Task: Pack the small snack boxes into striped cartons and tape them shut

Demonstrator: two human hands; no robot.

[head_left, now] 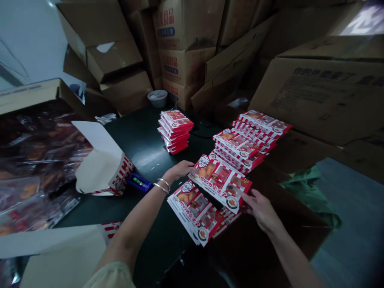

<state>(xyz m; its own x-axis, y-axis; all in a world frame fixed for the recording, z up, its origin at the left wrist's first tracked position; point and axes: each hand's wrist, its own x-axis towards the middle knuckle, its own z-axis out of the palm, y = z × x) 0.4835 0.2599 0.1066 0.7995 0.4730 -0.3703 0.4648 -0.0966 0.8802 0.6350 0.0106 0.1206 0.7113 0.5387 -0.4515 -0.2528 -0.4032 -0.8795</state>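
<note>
**Edge hold, both sides, keep it flat**

L hand (179,170), two thin silver bangles (162,185) at wrist, and R hand (261,210) both on one flat, glossy red-and-white printed card packet (220,183), mid-table. L fingers pinch its upper-left corner; R fingers sit at lower-right edge, hand part-open. Light hold, no clench, as far as visible. Packet overlaps a 2nd matching printed packet (192,212) beneath.

Tip: hold by edges only, keep corners square; glossy film slips, thin card creases easily.

Beyond: overlapping rows of same packets (252,138) + neat short stack of packets (175,132) on smooth dark green tabletop (141,136). L of hands: open white cardboard carton w/ red stripes (103,164), blue plastic hand tool (139,183) just beside it. Far L: crinkly clear plastic bag of packets (39,160). Behind: stacked brown corrugated cartons (184,64).
</note>
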